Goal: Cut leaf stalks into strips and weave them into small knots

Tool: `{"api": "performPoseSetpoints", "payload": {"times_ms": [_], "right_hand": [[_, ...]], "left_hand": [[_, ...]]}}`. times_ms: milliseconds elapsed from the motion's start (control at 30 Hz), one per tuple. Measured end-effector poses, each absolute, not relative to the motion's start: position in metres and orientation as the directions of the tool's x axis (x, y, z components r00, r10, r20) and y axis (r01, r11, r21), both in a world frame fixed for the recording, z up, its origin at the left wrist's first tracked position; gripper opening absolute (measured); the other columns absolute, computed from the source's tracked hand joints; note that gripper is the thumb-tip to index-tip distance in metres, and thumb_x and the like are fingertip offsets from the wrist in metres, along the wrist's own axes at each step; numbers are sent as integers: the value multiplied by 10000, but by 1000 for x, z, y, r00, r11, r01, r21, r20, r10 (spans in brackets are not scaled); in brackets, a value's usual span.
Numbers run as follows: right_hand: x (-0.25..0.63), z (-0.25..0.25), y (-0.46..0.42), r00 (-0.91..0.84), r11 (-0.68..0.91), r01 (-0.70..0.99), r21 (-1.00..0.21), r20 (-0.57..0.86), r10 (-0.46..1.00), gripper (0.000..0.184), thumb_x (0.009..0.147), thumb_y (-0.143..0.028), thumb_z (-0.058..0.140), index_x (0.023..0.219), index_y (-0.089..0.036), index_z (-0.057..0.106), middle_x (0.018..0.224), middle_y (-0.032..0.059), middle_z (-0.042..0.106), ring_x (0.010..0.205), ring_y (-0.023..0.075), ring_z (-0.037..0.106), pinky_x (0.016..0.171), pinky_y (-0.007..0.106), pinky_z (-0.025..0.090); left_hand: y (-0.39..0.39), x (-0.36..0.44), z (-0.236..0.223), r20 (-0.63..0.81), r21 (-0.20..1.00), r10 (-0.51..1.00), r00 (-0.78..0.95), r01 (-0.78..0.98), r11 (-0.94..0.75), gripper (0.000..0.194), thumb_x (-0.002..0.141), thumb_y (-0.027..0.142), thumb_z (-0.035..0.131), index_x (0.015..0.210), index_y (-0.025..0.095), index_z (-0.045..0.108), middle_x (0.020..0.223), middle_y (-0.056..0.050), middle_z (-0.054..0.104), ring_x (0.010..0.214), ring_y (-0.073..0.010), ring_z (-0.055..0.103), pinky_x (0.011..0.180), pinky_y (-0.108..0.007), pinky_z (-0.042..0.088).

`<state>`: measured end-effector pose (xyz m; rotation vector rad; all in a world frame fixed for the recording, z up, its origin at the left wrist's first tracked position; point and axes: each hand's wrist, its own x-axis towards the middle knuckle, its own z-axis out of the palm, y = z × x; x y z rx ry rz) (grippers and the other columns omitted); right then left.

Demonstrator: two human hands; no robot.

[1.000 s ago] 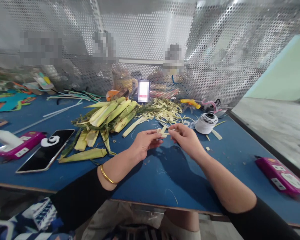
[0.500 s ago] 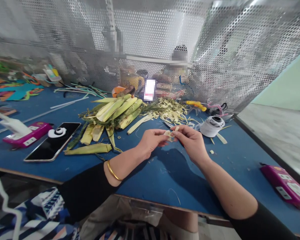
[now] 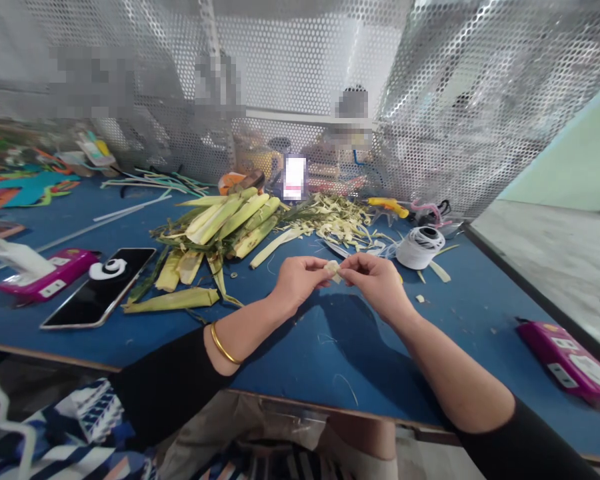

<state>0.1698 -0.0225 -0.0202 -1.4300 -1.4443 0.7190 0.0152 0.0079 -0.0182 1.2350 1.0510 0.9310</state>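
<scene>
Between both hands, just above the blue table, is a small pale piece of corn husk (image 3: 333,268). My left hand (image 3: 301,280), a gold bangle at its wrist, pinches it from the left with thumb and fingers. From the right, my right hand (image 3: 373,279) pinches its other edge. Beyond my left hand lies a heap of green-yellow corn husks (image 3: 230,223). Thin husk scraps (image 3: 340,217) are piled past my fingertips, and a spool of white thread (image 3: 421,247) stands to the right of my right hand.
On the blue table (image 3: 300,360) a large phone (image 3: 100,290) and a magenta power strip (image 3: 55,273) lie at left. Another magenta power strip (image 3: 570,360) is at right. A lit phone (image 3: 295,177) stands before the perforated metal screen (image 3: 300,60). A yellow-handled tool (image 3: 389,205) lies near the scraps.
The husk strip that stuck up by my right fingers no longer shows; the piece now looks rounder and more compact. Both hands stay pinched on it. The view has shifted slightly.
</scene>
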Motion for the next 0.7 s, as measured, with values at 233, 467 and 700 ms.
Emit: {"api": "performPoseSetpoints", "payload": {"times_ms": [233,467,700], "right_hand": [[169,-21,-23,137,109,408,-907,179,974,118,672,-305,629,674,-187,628,542,-23,600,526,141,551,532,269,405],[171,-21,-23,126,108,439,-892,180,976,124,674,-317,636,687,-194,621,548,-19,611,523,145,559,524,269,414],[168,-19,-25,134,106,433,-895,181,974,130,674,-319,642,661,-194,611,553,-18,617,525,149,584,532,272,436]], "left_hand": [[9,16,-25,-77,997,956,284,25,73,118,702,190,754,810,144,745,690,-35,720,602,-122,638,641,-245,520],[7,12,-21,82,952,954,289,261,-161,129,729,271,715,794,170,761,665,-30,722,611,-159,664,593,-234,474],[3,12,-19,197,878,936,292,373,-301,186,763,304,667,866,189,772,758,-43,751,706,-188,684,602,-233,468]]}}
